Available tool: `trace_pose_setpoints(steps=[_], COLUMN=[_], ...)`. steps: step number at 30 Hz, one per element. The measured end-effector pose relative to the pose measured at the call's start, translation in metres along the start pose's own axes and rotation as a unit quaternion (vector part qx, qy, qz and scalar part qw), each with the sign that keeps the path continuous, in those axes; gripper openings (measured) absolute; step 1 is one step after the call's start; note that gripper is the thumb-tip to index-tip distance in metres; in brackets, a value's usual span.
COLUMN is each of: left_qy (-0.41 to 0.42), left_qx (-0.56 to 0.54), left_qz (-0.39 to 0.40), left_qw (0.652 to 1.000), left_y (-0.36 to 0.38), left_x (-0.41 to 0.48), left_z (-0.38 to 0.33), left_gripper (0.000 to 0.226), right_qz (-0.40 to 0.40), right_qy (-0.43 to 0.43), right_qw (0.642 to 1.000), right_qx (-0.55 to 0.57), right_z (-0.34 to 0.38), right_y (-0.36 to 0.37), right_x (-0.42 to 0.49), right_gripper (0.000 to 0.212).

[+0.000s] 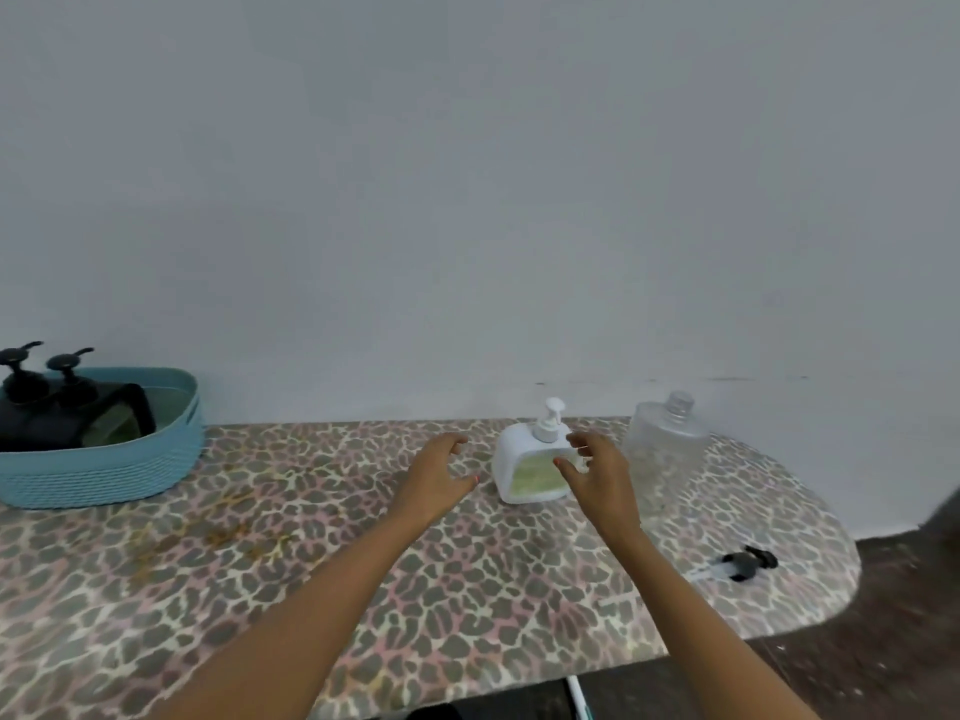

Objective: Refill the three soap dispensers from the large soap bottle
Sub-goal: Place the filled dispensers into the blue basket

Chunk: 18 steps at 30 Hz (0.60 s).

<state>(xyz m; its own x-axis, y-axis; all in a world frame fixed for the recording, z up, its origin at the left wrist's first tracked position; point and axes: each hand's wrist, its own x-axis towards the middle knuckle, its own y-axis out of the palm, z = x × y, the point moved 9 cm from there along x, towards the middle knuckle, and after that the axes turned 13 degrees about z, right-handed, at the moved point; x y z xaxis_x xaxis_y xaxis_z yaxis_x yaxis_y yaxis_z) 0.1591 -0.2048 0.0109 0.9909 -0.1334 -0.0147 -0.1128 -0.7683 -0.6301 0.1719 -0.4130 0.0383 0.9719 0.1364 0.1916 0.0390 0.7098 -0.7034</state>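
A white soap dispenser [524, 462] with a white pump and a window showing pale green soap stands near the wall. My left hand [439, 472] hovers just left of it with relaxed, spread fingers and holds nothing. In front of the dispenser's right side, my right hand [597, 472] is spread and empty; I cannot tell whether it touches the dispenser. A large clear bottle [665, 449] without a cap stands to the right. Two black pump dispensers [36, 392] sit in a blue basket [104, 470] at the far left.
A loose black pump head [748, 562] lies near the table's rounded right end. The leopard-print table [363, 563] runs along a plain wall. Brownish stains mark the cloth left of centre. Dark floor shows beyond the right and front edges.
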Motion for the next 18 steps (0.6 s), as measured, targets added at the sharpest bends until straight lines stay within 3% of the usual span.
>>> trace_pose_setpoints(steps=[9, 18], left_qy=[-0.006, 0.001], left_qx=[-0.004, -0.027], left_qz=[0.079, 0.047], left_qw=[0.997, 0.999], left_y=[0.046, 0.054], left_x=[0.049, 0.065], left_z=[-0.018, -0.014], left_gripper=[0.071, 0.060], right_qz=[0.113, 0.139], right_qy=[0.057, 0.052], right_qw=[0.990, 0.973], right_qx=[0.062, 0.179], right_z=[-0.054, -0.068], right_y=[0.023, 0.040], right_x=[0.037, 0.049], right_gripper=[0.078, 0.069])
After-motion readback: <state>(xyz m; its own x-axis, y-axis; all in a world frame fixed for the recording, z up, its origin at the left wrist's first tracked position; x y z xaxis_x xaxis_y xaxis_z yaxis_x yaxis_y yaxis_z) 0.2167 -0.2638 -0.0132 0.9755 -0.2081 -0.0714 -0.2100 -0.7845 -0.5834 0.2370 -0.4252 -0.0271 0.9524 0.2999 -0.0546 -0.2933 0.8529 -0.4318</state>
